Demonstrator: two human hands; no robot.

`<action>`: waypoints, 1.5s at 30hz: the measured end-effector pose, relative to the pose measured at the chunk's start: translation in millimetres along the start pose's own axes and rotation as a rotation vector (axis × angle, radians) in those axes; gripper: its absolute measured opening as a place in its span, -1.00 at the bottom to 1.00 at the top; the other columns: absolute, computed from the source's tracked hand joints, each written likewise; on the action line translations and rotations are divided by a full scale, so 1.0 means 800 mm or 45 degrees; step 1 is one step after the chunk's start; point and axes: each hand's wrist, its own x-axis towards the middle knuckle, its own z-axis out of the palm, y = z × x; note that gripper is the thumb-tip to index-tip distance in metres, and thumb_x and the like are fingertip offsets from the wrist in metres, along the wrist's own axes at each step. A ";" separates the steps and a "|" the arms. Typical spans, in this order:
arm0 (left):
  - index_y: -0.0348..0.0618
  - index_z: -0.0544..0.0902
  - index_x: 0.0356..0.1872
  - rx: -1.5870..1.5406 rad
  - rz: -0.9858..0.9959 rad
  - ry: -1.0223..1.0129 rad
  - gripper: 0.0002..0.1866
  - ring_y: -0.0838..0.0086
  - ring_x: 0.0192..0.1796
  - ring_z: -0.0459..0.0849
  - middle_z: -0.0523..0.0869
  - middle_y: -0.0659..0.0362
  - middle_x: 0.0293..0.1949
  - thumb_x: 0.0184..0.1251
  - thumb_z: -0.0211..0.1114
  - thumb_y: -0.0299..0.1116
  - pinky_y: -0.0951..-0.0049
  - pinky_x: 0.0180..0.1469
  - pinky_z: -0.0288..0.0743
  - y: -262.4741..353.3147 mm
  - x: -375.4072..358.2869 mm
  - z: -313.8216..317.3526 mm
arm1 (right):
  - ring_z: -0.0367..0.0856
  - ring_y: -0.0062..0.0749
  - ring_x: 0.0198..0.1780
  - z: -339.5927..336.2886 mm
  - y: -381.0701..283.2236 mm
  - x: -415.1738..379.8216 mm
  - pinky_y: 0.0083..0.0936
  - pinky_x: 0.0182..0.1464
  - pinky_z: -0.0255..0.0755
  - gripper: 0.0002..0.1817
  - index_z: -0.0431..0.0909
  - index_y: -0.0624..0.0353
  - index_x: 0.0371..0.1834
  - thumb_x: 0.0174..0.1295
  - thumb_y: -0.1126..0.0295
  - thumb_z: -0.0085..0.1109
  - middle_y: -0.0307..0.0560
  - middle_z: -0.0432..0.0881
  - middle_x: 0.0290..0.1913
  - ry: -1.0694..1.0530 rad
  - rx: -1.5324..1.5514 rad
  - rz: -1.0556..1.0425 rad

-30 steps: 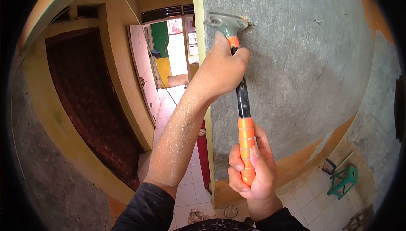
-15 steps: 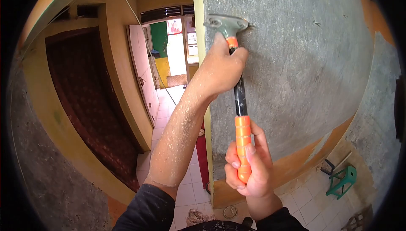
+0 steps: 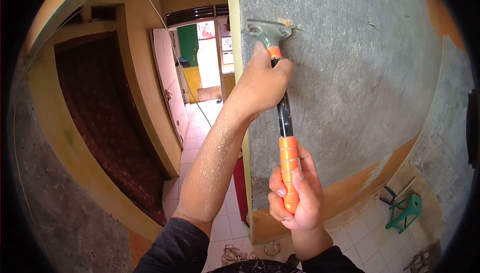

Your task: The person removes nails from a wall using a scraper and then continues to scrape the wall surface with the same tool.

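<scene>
Scraper (image 3: pixel 280 98) pressed blade-up against grey wall (image 3: pixel 360 73) | left hand (image 3: pixel 262 80) clenched near the blade, right hand (image 3: pixel 295 198) gripped orange handle | flat blade, even two-handed pressure looked best.

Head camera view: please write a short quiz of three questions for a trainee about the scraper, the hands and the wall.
1. True or false: both hands hold the scraper.
2. Which hand grips the orange handle end? A) left hand B) right hand
3. Fill in: the scraper head rests against the grey ____.

Key:
1. True. The left hand grips the shaft near the head, and the right hand grips lower down.
2. B. The right hand is closed around the orange handle end.
3. Wall. Orange paint remains along its lower edge.
</scene>
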 end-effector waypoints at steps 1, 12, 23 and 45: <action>-0.30 0.42 -0.13 0.003 0.006 0.005 -0.77 0.55 -0.31 0.40 0.47 0.21 -0.39 0.30 0.07 -0.35 0.46 -0.25 0.34 -0.003 -0.001 -0.001 | 0.12 -0.62 -0.75 -0.001 0.003 -0.001 -0.67 -0.73 0.16 -0.46 -0.04 -0.05 0.53 0.56 0.22 -0.16 -0.02 0.38 -0.36 0.003 -0.004 0.006; -0.30 0.43 -0.09 0.001 0.008 0.008 -0.75 0.55 -0.31 0.39 0.46 0.21 -0.38 0.31 0.07 -0.36 0.46 -0.25 0.34 -0.003 -0.001 0.000 | 0.13 -0.62 -0.75 -0.008 -0.001 0.001 -0.67 -0.73 0.16 -0.45 -0.03 -0.06 0.53 0.55 0.23 -0.14 -0.01 0.38 -0.36 -0.029 -0.006 0.013; -0.38 0.42 0.21 -0.113 0.078 0.096 -0.53 0.56 -0.27 0.44 0.50 0.22 -0.33 0.34 0.08 -0.32 0.52 -0.20 0.35 -0.039 0.004 0.021 | 0.20 -0.64 -0.72 -0.029 -0.016 0.001 -0.68 -0.71 0.14 -0.45 -0.02 0.02 0.54 0.55 0.26 -0.15 -0.05 0.40 -0.38 -0.019 -0.270 0.004; -0.20 0.28 0.25 -0.667 -0.750 0.540 -0.64 0.46 -0.53 0.52 0.46 0.19 -0.52 0.60 0.00 -0.27 0.43 -0.40 0.52 -0.212 -0.319 0.258 | 0.41 -0.63 -0.55 -0.297 -0.020 -0.271 -0.66 -0.54 0.30 -0.43 0.06 -0.01 0.54 0.52 0.30 -0.04 -0.22 0.47 -0.37 0.152 -0.548 0.861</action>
